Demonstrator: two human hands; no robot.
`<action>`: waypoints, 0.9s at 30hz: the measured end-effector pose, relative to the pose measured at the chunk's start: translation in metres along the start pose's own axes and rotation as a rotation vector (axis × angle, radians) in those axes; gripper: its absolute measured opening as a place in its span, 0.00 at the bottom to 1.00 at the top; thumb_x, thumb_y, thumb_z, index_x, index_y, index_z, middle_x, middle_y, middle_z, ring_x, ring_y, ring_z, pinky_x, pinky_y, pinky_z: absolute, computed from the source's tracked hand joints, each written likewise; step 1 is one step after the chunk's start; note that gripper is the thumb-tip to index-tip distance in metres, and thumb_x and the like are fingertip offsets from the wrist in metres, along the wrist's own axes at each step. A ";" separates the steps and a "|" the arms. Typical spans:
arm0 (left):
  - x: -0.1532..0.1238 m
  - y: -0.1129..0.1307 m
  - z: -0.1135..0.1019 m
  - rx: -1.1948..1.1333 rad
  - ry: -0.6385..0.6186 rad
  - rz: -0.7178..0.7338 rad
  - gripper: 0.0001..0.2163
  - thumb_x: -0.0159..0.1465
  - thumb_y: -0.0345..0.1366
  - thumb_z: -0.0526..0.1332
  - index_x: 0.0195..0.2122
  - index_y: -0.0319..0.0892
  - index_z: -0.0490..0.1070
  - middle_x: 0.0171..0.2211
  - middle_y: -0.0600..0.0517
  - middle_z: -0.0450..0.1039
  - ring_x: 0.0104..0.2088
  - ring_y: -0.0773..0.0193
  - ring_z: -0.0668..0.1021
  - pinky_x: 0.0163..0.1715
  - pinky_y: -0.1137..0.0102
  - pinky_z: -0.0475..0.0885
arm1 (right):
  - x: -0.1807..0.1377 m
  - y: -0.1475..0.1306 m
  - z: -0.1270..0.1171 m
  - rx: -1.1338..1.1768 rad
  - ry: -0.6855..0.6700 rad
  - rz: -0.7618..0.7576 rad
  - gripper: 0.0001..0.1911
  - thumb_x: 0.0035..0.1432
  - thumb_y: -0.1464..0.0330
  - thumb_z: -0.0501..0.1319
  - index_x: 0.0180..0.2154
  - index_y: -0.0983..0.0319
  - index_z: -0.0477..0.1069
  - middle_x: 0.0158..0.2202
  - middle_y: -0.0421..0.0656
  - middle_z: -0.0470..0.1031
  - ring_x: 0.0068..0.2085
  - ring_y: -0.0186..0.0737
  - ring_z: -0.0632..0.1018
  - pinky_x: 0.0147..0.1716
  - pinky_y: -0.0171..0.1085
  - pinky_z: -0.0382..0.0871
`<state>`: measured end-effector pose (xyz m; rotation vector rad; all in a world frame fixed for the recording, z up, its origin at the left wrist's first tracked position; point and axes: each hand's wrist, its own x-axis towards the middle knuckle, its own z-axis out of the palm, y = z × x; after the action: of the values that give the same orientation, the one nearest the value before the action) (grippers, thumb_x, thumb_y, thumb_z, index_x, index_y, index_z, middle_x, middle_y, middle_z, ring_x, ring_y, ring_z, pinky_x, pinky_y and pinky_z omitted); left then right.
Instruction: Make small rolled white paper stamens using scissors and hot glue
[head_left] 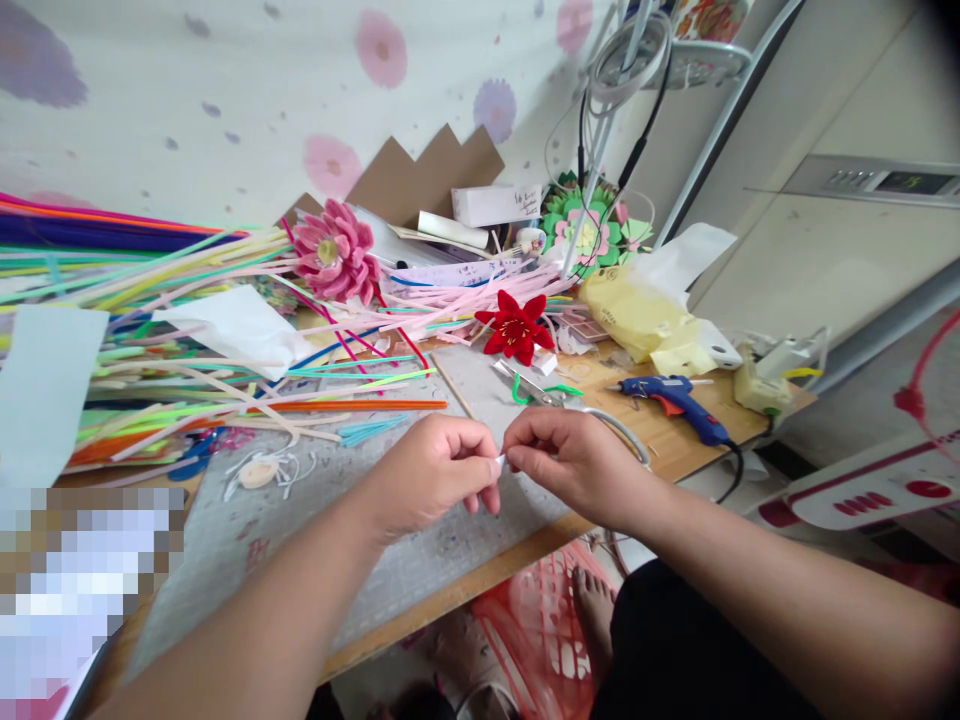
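Note:
My left hand (439, 470) and my right hand (574, 460) meet over a grey cutting mat (315, 520) near the table's front edge. Both are closed in a pinch on one small white piece (500, 460), most of it hidden by the fingers. A white flat flower shape (259, 470) lies on the mat to the left of my left hand. A red pipe-cleaner flower (516, 328) sits just behind my hands, with scissors (532, 388) in front of it.
Several coloured pipe cleaners (150, 330) lie piled at the left. A pink flower (334, 255), a green paper flower (592, 230), a blue glue gun (675, 400), yellow bags (637, 315) and a lamp stand (600, 140) crowd the back and right. A red basket (540, 620) sits below.

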<state>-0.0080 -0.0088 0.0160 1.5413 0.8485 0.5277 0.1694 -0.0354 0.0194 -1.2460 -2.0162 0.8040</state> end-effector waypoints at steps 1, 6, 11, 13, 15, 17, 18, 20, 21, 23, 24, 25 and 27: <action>0.000 0.000 0.000 0.001 0.003 -0.001 0.05 0.52 0.30 0.57 0.19 0.40 0.67 0.18 0.53 0.73 0.20 0.69 0.72 0.22 0.75 0.67 | 0.000 0.000 0.000 -0.009 0.004 -0.003 0.06 0.55 0.71 0.56 0.27 0.63 0.70 0.26 0.41 0.71 0.28 0.33 0.70 0.28 0.32 0.63; -0.001 -0.001 -0.001 -0.009 0.010 0.003 0.06 0.53 0.32 0.58 0.20 0.40 0.67 0.19 0.52 0.74 0.20 0.68 0.73 0.22 0.74 0.68 | 0.000 0.001 0.000 0.004 0.006 0.045 0.06 0.55 0.69 0.57 0.27 0.63 0.69 0.25 0.40 0.71 0.26 0.32 0.68 0.26 0.32 0.61; -0.001 -0.002 -0.001 -0.014 0.010 0.013 0.07 0.55 0.33 0.58 0.21 0.40 0.67 0.20 0.51 0.75 0.21 0.68 0.73 0.23 0.73 0.68 | 0.000 -0.001 -0.002 0.098 0.008 0.112 0.07 0.53 0.67 0.58 0.26 0.63 0.69 0.24 0.40 0.70 0.25 0.32 0.67 0.24 0.32 0.60; -0.001 -0.001 0.000 -0.025 0.006 0.017 0.07 0.56 0.34 0.58 0.22 0.39 0.68 0.21 0.51 0.75 0.22 0.68 0.74 0.23 0.73 0.69 | 0.001 -0.001 -0.002 0.110 0.010 0.117 0.07 0.53 0.67 0.58 0.26 0.63 0.68 0.23 0.40 0.70 0.25 0.32 0.66 0.24 0.32 0.59; -0.001 0.000 0.001 -0.042 0.012 0.030 0.06 0.56 0.34 0.59 0.24 0.39 0.69 0.23 0.51 0.76 0.23 0.68 0.74 0.24 0.73 0.69 | 0.001 -0.001 -0.002 0.116 0.014 0.114 0.08 0.53 0.66 0.58 0.26 0.63 0.68 0.23 0.40 0.70 0.25 0.32 0.66 0.25 0.32 0.59; -0.001 0.001 0.002 -0.055 0.024 0.041 0.05 0.56 0.34 0.60 0.25 0.38 0.69 0.24 0.51 0.76 0.23 0.69 0.74 0.24 0.74 0.69 | 0.001 0.001 -0.003 0.122 0.014 0.116 0.08 0.54 0.65 0.58 0.26 0.63 0.69 0.23 0.40 0.70 0.25 0.33 0.66 0.26 0.33 0.60; -0.001 0.001 0.002 -0.058 0.029 0.044 0.05 0.56 0.34 0.60 0.26 0.38 0.69 0.23 0.51 0.76 0.23 0.69 0.73 0.24 0.74 0.69 | 0.001 0.002 -0.004 0.138 0.009 0.121 0.09 0.54 0.65 0.58 0.27 0.63 0.69 0.24 0.40 0.70 0.26 0.33 0.67 0.27 0.34 0.61; -0.001 0.001 0.003 -0.058 0.037 0.041 0.05 0.56 0.34 0.59 0.26 0.39 0.69 0.22 0.52 0.75 0.22 0.69 0.73 0.23 0.74 0.69 | 0.000 0.004 -0.005 0.238 -0.011 0.139 0.10 0.56 0.64 0.57 0.27 0.63 0.69 0.25 0.41 0.71 0.28 0.34 0.70 0.30 0.35 0.63; -0.001 0.001 0.002 -0.056 0.044 0.039 0.05 0.56 0.34 0.59 0.25 0.39 0.69 0.22 0.52 0.75 0.22 0.69 0.73 0.23 0.74 0.68 | 0.000 0.005 -0.005 0.322 -0.023 0.148 0.11 0.57 0.63 0.57 0.27 0.63 0.70 0.26 0.42 0.72 0.29 0.35 0.71 0.32 0.36 0.64; 0.000 0.001 0.002 -0.052 0.060 0.032 0.06 0.56 0.34 0.59 0.25 0.39 0.68 0.21 0.52 0.75 0.22 0.69 0.73 0.23 0.74 0.68 | -0.001 0.008 -0.006 0.488 -0.041 0.164 0.13 0.57 0.61 0.57 0.26 0.63 0.69 0.26 0.42 0.72 0.31 0.37 0.72 0.35 0.37 0.66; 0.000 0.000 0.001 -0.048 0.067 0.027 0.06 0.56 0.35 0.59 0.25 0.39 0.68 0.21 0.52 0.75 0.22 0.69 0.74 0.23 0.74 0.68 | -0.001 0.008 -0.007 0.536 -0.047 0.168 0.13 0.56 0.61 0.58 0.26 0.63 0.70 0.26 0.42 0.72 0.31 0.37 0.72 0.35 0.37 0.66; 0.000 0.000 0.001 -0.045 0.070 0.022 0.06 0.56 0.34 0.59 0.25 0.39 0.68 0.21 0.52 0.75 0.22 0.69 0.74 0.23 0.74 0.69 | -0.001 0.009 -0.007 0.547 -0.050 0.173 0.13 0.56 0.61 0.59 0.26 0.63 0.70 0.27 0.42 0.71 0.31 0.37 0.72 0.35 0.37 0.66; 0.000 -0.001 0.001 -0.040 0.070 0.015 0.05 0.56 0.34 0.59 0.25 0.39 0.68 0.21 0.52 0.75 0.22 0.68 0.74 0.23 0.74 0.69 | -0.001 0.008 -0.006 0.489 -0.055 0.179 0.12 0.54 0.61 0.61 0.28 0.63 0.70 0.27 0.42 0.71 0.30 0.36 0.71 0.34 0.37 0.65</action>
<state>-0.0075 -0.0097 0.0154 1.5014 0.8752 0.6086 0.1789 -0.0322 0.0169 -1.1291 -1.6214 1.3345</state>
